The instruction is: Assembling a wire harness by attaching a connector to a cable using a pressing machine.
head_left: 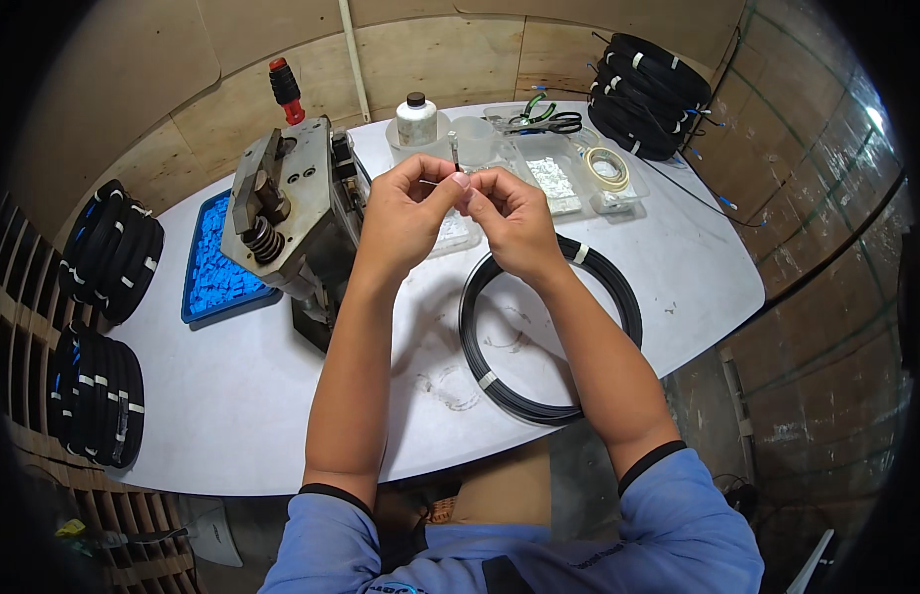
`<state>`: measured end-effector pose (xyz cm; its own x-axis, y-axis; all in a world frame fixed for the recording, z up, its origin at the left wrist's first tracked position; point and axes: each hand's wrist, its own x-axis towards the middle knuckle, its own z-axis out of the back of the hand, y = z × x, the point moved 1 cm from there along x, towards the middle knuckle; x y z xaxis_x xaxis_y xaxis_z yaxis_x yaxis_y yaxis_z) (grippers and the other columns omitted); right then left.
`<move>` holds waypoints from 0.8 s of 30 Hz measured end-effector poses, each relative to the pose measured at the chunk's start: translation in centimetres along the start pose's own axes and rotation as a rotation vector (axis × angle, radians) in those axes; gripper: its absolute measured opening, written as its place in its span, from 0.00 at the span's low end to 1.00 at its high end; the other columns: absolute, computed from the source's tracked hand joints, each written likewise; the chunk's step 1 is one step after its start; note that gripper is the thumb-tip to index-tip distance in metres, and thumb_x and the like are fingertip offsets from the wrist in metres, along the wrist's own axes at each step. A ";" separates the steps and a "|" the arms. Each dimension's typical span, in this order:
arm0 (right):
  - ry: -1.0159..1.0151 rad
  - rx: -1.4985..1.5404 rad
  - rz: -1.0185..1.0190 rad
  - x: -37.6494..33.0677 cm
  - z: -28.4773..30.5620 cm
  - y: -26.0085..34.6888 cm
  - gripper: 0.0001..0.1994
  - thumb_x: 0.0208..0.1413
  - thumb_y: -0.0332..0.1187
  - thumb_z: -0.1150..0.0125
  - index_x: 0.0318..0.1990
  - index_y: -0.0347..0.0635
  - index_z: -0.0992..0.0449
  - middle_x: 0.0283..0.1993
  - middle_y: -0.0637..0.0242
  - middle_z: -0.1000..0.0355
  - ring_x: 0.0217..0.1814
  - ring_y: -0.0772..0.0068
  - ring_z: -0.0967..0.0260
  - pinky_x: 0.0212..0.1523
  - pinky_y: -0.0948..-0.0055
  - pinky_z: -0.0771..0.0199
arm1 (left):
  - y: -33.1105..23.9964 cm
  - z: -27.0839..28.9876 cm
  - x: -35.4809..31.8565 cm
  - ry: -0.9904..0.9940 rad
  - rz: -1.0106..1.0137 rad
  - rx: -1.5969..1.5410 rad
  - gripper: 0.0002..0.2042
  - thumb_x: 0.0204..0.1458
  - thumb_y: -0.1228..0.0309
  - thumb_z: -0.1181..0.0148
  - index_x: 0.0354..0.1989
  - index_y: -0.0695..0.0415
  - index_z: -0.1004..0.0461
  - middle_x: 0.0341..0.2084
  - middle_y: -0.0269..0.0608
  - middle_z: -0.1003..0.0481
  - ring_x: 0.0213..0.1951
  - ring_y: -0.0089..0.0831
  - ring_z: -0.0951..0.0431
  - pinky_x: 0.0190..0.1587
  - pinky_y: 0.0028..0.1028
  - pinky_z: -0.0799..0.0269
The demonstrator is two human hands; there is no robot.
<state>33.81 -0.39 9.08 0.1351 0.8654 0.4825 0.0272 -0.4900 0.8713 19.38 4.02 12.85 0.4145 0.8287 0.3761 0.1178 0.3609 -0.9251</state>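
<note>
Above the middle of the table, my left hand and my right hand meet at their fingertips, both closed in a pinch. A thin black cable end with a pale, shiny tip sticks up from between them. A thin white strip shows beside my left thumb; what it belongs to is hidden. Below my right hand and forearm, a coil of black cable lies on the white table, bound with white ties. My fingers hide the part of the cable they grip.
To the left stand a metal press, a blue tray of small blue pieces and a red-and-black handle. Behind are a white bottle, scissors, white pieces and a tape roll. Cable coils stack far right, others left.
</note>
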 end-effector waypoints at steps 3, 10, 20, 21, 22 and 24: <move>0.016 0.003 -0.006 0.1 0.1 -0.4 0.06 0.64 0.30 0.41 0.39 0.35 0.25 0.36 0.68 0.24 0.40 0.81 0.28 0.45 0.77 0.26 | 0.4 0.0 0.2 -0.007 0.000 -0.029 0.09 0.58 0.71 0.38 0.38 0.66 0.23 0.28 0.41 0.20 0.31 0.23 0.21 0.36 0.23 0.25; 0.082 0.085 -0.047 0.2 0.6 -0.1 0.07 0.64 0.30 0.44 0.37 0.37 0.25 0.36 0.69 0.26 0.40 0.79 0.30 0.48 0.76 0.29 | -0.4 -0.2 0.0 0.031 0.015 -0.038 0.09 0.59 0.72 0.39 0.41 0.66 0.22 0.28 0.37 0.21 0.31 0.21 0.23 0.36 0.22 0.27; 0.122 0.128 -0.052 0.4 0.5 -0.2 0.07 0.65 0.30 0.45 0.40 0.35 0.24 0.39 0.68 0.24 0.43 0.78 0.27 0.50 0.74 0.27 | 0.9 0.2 0.3 0.116 0.104 -0.283 0.09 0.61 0.69 0.39 0.41 0.64 0.22 0.30 0.34 0.23 0.32 0.19 0.27 0.40 0.22 0.29; 0.119 0.136 -0.054 0.3 0.5 -0.3 0.07 0.65 0.30 0.45 0.41 0.35 0.24 0.39 0.68 0.24 0.43 0.78 0.27 0.50 0.75 0.27 | 1.1 0.1 0.3 0.116 0.105 -0.283 0.09 0.61 0.69 0.39 0.41 0.64 0.22 0.30 0.34 0.23 0.32 0.19 0.27 0.40 0.22 0.29; 0.115 0.144 -0.055 0.3 0.5 -0.4 0.08 0.65 0.30 0.46 0.42 0.35 0.24 0.39 0.68 0.24 0.43 0.79 0.27 0.51 0.75 0.27 | 1.2 0.1 0.3 0.114 0.108 -0.289 0.09 0.61 0.69 0.39 0.40 0.64 0.22 0.31 0.34 0.23 0.33 0.19 0.27 0.40 0.21 0.29; 0.117 0.152 -0.053 0.4 0.4 -0.5 0.07 0.65 0.29 0.45 0.41 0.34 0.24 0.39 0.68 0.24 0.43 0.78 0.27 0.50 0.74 0.27 | 1.2 0.1 0.2 0.110 0.111 -0.294 0.10 0.61 0.68 0.39 0.40 0.64 0.23 0.31 0.34 0.23 0.33 0.19 0.27 0.40 0.21 0.29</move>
<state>34.27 0.15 8.77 0.0138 0.8923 0.4512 0.1813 -0.4460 0.8765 19.57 4.69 11.80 0.5328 0.7990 0.2787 0.3148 0.1185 -0.9417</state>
